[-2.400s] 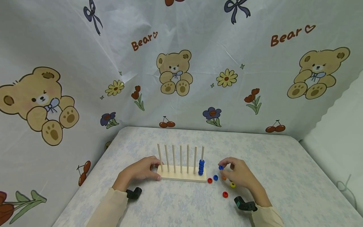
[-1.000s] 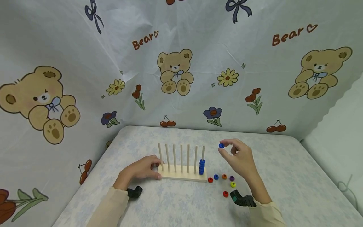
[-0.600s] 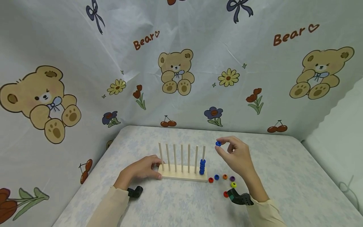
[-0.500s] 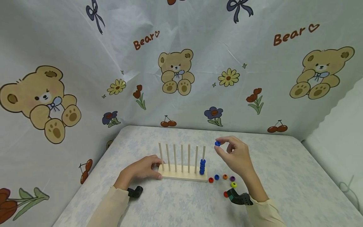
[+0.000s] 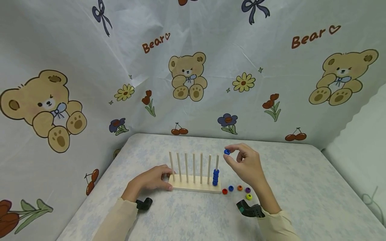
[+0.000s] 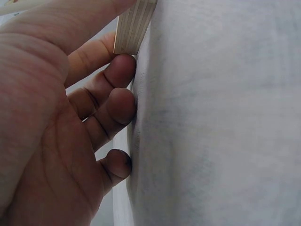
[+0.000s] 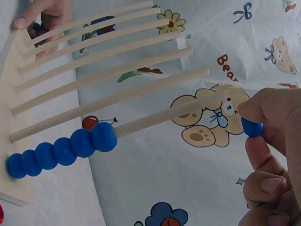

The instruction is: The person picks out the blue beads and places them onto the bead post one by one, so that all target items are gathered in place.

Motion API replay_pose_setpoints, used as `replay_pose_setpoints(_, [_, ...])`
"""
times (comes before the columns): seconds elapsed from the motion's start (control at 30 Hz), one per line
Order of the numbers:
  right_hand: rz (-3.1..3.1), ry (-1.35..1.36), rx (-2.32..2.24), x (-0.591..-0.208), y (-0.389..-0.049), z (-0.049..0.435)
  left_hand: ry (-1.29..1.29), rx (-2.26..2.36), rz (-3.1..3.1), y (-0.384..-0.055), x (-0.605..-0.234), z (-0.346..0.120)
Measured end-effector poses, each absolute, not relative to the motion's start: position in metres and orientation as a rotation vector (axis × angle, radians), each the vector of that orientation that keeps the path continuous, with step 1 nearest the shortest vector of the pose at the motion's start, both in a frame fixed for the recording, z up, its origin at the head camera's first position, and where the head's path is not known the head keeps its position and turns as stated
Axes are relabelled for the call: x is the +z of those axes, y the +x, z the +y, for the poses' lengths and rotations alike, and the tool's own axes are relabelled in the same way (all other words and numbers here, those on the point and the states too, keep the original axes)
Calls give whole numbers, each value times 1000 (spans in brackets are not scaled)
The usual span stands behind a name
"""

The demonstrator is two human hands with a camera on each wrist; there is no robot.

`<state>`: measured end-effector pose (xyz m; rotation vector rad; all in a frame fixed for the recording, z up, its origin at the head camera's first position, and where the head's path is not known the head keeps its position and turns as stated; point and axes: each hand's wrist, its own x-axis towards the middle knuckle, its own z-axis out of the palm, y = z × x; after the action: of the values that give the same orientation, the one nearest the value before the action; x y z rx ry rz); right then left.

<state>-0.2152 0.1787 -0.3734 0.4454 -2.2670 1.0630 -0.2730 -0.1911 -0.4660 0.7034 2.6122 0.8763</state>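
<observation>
A pale wooden base (image 5: 193,186) carries a row of several upright pegs, and the rightmost peg (image 7: 160,116) bears a stack of several blue beads (image 7: 65,151). My left hand (image 5: 153,178) grips the left end of the base, thumb in front and fingers behind; the left wrist view shows the layered wood edge (image 6: 134,30) between them. My right hand (image 5: 247,164) pinches a single blue bead (image 7: 252,127) between thumb and forefinger. It holds that bead in the air, just right of the rightmost peg's tip and apart from it.
Loose beads lie on the table right of the base: a red bead (image 5: 224,191), a blue bead (image 5: 231,188), an orange bead (image 5: 240,188), a purple bead (image 5: 248,190) and a yellow bead (image 5: 249,196). A bear-print cloth (image 5: 199,110) hangs behind the table (image 5: 181,214).
My right hand has lifted the blue bead from among the loose beads and carried it up, then left toward the rightmost peg. My left hand stays on the base. The right wrist now covers one red bead.
</observation>
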Motion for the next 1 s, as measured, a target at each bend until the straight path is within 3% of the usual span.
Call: replay_pose_setpoints(1.0, [-2292, 580, 1070, -370, -216, 160, 705, 868, 2620, -271, -464, -191])
